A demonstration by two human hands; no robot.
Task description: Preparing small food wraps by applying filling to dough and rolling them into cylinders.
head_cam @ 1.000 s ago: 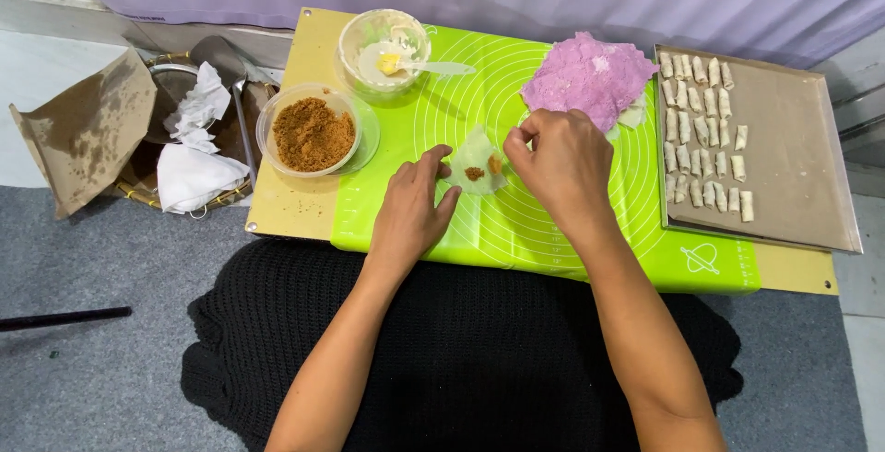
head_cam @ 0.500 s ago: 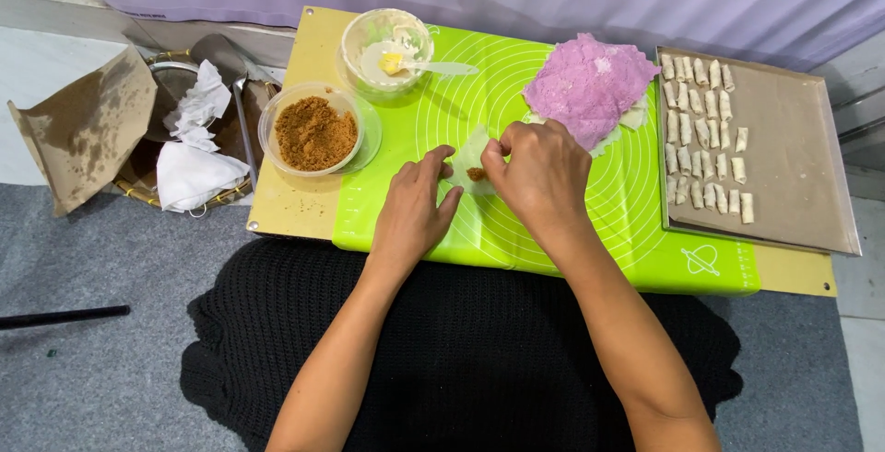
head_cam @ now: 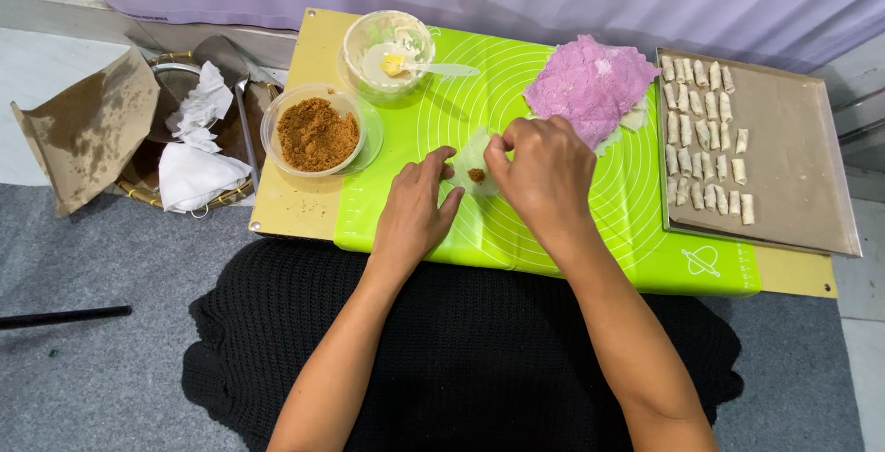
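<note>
A thin translucent wrapper [head_cam: 473,159] lies on the green silicone mat [head_cam: 553,231], with a small dab of brown filling [head_cam: 477,176] on it. My left hand [head_cam: 417,208] rests flat beside it, fingertips touching the wrapper's left edge. My right hand [head_cam: 544,176] pinches the wrapper's right edge between thumb and fingers. Both hands sit at the mat's middle, over my black-clad lap.
A clear bowl of brown filling [head_cam: 316,131] and a bowl with a spoon [head_cam: 389,44] stand at the left. A purple cloth [head_cam: 592,83] covers a stack of wrappers. A metal tray [head_cam: 802,166] holds several small rolls. A basket with tissues [head_cam: 189,139] stands left of the table.
My right hand has slid left along the wrapper and now grips its right edge near the filling. The left hand has stayed almost in place.
</note>
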